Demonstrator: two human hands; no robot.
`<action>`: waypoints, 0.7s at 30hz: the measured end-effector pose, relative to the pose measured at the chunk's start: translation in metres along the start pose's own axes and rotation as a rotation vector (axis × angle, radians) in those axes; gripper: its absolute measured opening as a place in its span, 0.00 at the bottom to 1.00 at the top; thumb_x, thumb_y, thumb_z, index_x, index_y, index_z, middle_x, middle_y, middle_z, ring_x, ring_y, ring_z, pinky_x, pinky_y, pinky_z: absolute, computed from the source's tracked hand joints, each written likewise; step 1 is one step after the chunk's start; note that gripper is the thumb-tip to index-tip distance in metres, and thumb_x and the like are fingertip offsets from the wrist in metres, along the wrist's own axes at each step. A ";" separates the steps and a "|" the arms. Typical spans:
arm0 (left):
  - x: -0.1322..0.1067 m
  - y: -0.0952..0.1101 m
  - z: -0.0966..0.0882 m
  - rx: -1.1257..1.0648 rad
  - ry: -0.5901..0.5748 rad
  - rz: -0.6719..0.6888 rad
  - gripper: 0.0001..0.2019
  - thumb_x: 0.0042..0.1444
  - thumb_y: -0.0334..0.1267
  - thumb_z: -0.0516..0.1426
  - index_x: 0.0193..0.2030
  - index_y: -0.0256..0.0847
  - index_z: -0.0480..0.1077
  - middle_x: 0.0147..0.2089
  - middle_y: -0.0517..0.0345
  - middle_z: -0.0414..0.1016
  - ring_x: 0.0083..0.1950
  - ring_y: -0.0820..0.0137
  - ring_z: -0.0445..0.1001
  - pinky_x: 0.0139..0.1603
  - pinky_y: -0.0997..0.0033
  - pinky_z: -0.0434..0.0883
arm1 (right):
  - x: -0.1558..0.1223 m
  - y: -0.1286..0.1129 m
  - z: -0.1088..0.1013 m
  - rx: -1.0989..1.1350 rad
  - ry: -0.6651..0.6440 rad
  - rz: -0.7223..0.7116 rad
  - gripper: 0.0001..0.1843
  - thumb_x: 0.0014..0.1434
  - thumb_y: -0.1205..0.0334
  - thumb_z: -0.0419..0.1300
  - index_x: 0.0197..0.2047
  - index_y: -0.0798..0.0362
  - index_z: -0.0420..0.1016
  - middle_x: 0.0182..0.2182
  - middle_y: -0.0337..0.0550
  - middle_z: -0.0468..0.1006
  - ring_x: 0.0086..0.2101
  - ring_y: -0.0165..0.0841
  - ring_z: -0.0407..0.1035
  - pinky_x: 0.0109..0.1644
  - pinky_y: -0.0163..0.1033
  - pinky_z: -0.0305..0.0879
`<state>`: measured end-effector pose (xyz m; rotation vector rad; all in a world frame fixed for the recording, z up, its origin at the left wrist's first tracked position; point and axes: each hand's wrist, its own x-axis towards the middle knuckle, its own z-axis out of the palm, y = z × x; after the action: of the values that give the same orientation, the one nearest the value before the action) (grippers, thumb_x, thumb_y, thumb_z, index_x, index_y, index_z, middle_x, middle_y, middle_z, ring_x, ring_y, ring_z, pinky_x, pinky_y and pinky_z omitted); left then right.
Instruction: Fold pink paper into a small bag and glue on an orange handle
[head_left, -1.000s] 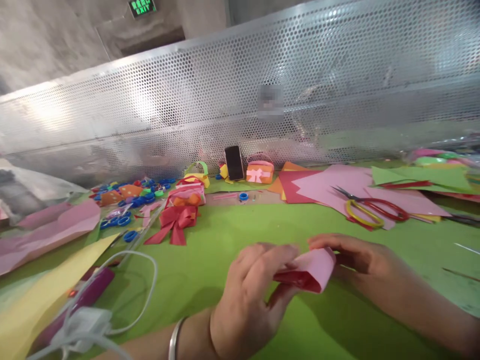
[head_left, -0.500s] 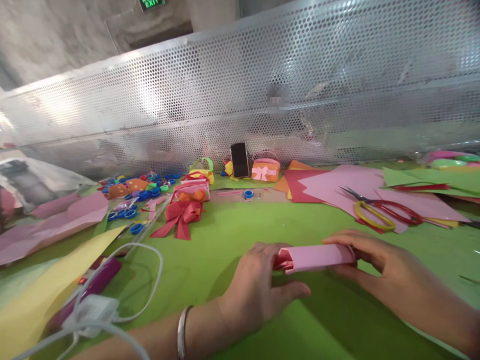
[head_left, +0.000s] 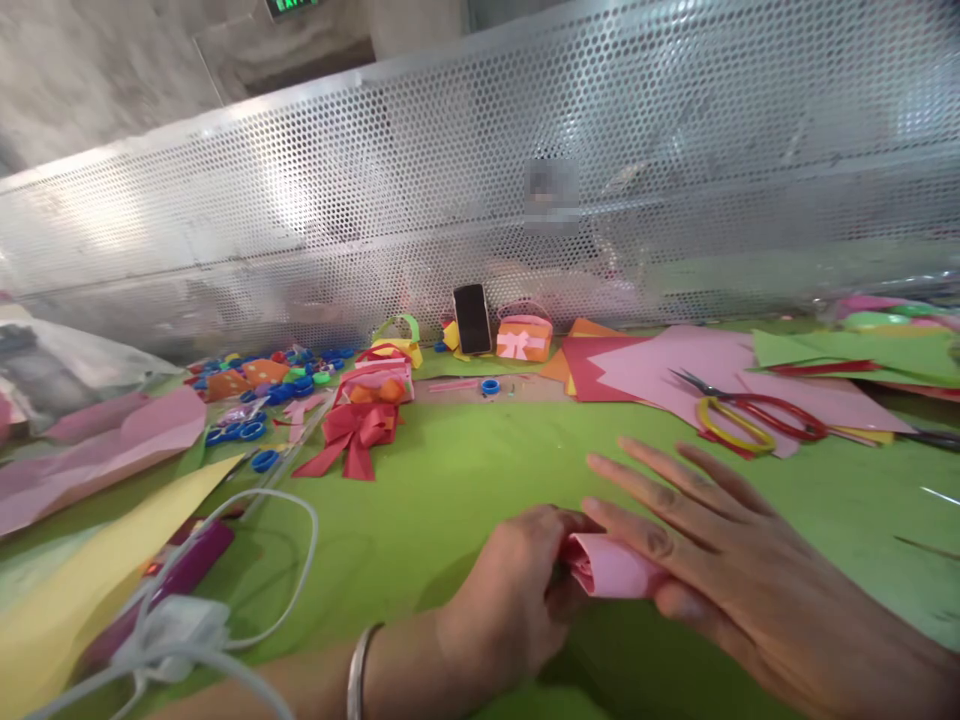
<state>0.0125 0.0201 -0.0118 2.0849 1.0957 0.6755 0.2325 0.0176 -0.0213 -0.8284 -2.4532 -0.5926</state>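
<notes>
A pink folded paper piece (head_left: 622, 568), like a flattened tube with layers showing at its left end, is held low above the green table (head_left: 450, 470). My left hand (head_left: 517, 580), with a silver bangle on the wrist, is closed on the left end; its fingertips are partly hidden behind the paper. Against the right part lies my right hand (head_left: 720, 550), index finger along the top edge and thumb below. Its other fingers stretch out, spread above the table. The paper's far right end is hidden between thumb and index finger.
Red- and yellow-handled scissors (head_left: 750, 415) lie on pink paper sheets (head_left: 667, 360) at right. A phone (head_left: 472, 320) stands behind, near an orange paper bag (head_left: 525, 340). A red paper bow (head_left: 352, 435) lies left of centre. White cable (head_left: 307, 560) and yellow paper (head_left: 120, 560) are at left.
My right hand has moved left over the pink paper and spread its fingers. My left fingers have curled around the left end. The paper has come lower and nearer, and the view has shifted slightly.
</notes>
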 end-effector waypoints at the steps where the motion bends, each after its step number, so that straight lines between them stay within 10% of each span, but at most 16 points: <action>1: -0.001 0.000 0.000 -0.003 0.003 0.001 0.18 0.46 0.26 0.54 0.45 0.34 0.76 0.37 0.49 0.78 0.34 0.67 0.73 0.37 0.72 0.68 | 0.000 -0.002 0.000 -0.019 -0.002 -0.018 0.31 0.69 0.52 0.46 0.72 0.52 0.47 0.70 0.41 0.52 0.68 0.42 0.44 0.68 0.51 0.44; 7: -0.001 0.006 -0.002 -0.026 -0.039 -0.028 0.08 0.49 0.29 0.56 0.35 0.35 0.75 0.31 0.54 0.75 0.29 0.71 0.68 0.31 0.75 0.65 | -0.003 -0.006 0.006 -0.058 0.045 -0.005 0.34 0.68 0.48 0.44 0.71 0.56 0.48 0.67 0.51 0.60 0.64 0.48 0.54 0.59 0.57 0.60; 14: 0.005 0.000 0.000 -0.379 0.050 -0.242 0.09 0.52 0.37 0.61 0.38 0.38 0.68 0.30 0.59 0.74 0.29 0.73 0.71 0.29 0.78 0.66 | -0.013 0.006 0.018 0.230 0.027 0.402 0.31 0.65 0.40 0.49 0.64 0.47 0.55 0.49 0.50 0.80 0.44 0.42 0.78 0.36 0.42 0.79; 21: 0.025 -0.006 -0.036 -0.364 0.239 -0.501 0.05 0.64 0.35 0.48 0.43 0.36 0.62 0.29 0.57 0.76 0.21 0.79 0.68 0.20 0.82 0.60 | -0.010 0.005 0.023 0.649 -0.082 0.791 0.33 0.60 0.41 0.53 0.61 0.55 0.61 0.41 0.52 0.80 0.31 0.37 0.77 0.35 0.43 0.78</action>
<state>-0.0026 0.0555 0.0094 1.3731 1.4362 0.8087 0.2358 0.0298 -0.0438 -1.3908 -1.9249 0.4980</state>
